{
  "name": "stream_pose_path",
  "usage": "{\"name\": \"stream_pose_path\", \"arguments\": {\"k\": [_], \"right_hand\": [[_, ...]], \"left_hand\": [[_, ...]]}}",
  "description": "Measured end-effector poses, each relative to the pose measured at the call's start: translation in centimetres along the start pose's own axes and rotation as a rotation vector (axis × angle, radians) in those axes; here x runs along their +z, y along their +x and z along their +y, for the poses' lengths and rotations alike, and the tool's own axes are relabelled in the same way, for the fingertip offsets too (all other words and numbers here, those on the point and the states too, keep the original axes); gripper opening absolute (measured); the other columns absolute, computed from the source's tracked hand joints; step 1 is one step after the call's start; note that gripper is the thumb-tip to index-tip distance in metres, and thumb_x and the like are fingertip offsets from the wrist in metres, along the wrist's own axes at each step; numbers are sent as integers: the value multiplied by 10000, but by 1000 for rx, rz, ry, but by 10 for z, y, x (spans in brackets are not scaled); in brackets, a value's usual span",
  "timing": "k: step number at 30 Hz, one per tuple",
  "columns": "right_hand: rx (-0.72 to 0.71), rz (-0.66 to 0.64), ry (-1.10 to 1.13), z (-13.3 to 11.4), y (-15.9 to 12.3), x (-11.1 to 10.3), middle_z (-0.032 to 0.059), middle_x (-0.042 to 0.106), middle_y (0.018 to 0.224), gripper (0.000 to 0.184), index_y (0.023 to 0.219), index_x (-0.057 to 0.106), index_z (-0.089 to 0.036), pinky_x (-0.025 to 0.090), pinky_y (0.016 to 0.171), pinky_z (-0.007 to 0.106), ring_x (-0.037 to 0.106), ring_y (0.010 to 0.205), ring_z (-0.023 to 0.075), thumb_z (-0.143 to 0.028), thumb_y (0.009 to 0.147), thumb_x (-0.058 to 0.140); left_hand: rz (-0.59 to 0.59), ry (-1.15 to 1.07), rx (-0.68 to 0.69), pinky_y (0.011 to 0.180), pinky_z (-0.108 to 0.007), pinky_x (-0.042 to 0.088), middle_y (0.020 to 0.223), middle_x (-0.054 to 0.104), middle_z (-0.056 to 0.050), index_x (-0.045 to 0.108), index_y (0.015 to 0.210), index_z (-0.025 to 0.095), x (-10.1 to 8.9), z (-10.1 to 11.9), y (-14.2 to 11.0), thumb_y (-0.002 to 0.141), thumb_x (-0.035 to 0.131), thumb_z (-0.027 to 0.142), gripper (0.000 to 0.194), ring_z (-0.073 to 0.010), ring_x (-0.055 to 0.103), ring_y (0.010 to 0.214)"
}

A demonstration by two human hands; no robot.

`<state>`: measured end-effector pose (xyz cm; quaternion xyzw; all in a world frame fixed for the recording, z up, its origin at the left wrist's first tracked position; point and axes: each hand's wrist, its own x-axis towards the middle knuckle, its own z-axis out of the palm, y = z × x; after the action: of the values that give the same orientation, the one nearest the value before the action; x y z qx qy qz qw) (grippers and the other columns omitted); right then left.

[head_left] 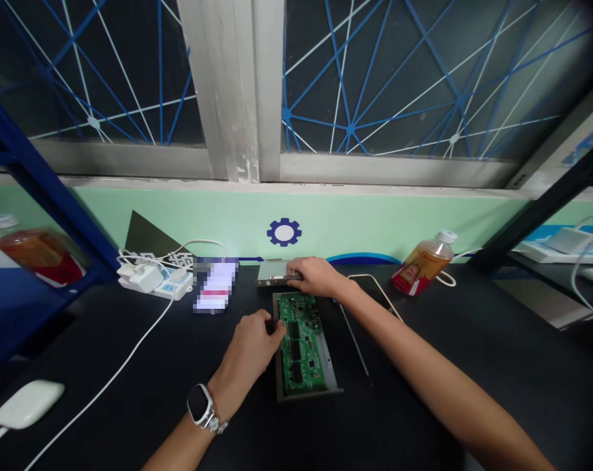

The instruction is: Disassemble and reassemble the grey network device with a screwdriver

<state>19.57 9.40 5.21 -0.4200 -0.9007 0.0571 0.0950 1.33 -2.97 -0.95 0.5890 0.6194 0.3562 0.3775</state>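
Note:
A green circuit board (304, 347) sits in a grey metal tray (332, 373) on the black table. My left hand (254, 340) is at the tray's left side, its thumb on the edge and its other fingers curled, partly hidden. Beyond the tray's far end, my right hand (313, 273) is closed on the right part of a flat metal cover (271, 271). The cover's near edge has small holes, and my fingers hide its right side. To the right of the tray lies a thin metal rod (356, 343), its far end partly behind my right forearm.
Left of the cover are a phone with a blurred screen (216, 286) and a power strip (176, 284) with white cables. A drink bottle (421, 265) stands tilted at the right, near a flat pale-rimmed object (370, 282). A white rounded device (29, 403) lies at the left front.

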Motion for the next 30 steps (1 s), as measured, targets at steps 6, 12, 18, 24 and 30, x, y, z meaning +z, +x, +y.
{"name": "stream_pose_path", "arguments": {"k": [6,12,18,24,30], "right_hand": [[28,-56,119,12,-4,21,43,701,939,199,1042,711,-255,326,645,259,617,830,190,-356,888,634],[118,54,192,34,-22,-4,92,705,945,292,1109,664,-177,428,690,282,638,803,194,-335,866,631],[670,-435,228,46,-44,-24,106,652,525,317,696,652,-134,474,406,314,608,406,207,-435,770,717],[794,-560,367,32,-41,-13,124,625,424,220,719,676,-82,478,319,289,595,329,214,-294,777,685],[699,-375,511,37,-39,-17,71,628,462,257,962,616,-106,514,358,315,630,387,230,-337,853,591]], "left_hand": [[82,305,201,503,-269,295,551,552,11,599,807,220,-11,8,0,891,581,335,144,-156,499,449],[71,455,567,770,-348,443,942,618,-80,591,993,205,-8,39,13,955,446,197,150,-231,596,863],[-37,680,761,916,-427,431,1063,570,-114,580,1133,159,25,40,43,955,381,103,273,-266,541,1009],[-58,618,718,953,-428,425,1125,575,-102,561,1239,184,29,23,49,947,361,64,374,-258,545,1068],[-26,550,648,964,-431,422,1142,590,-91,565,1235,202,15,14,44,961,357,86,363,-263,539,1117]]}}
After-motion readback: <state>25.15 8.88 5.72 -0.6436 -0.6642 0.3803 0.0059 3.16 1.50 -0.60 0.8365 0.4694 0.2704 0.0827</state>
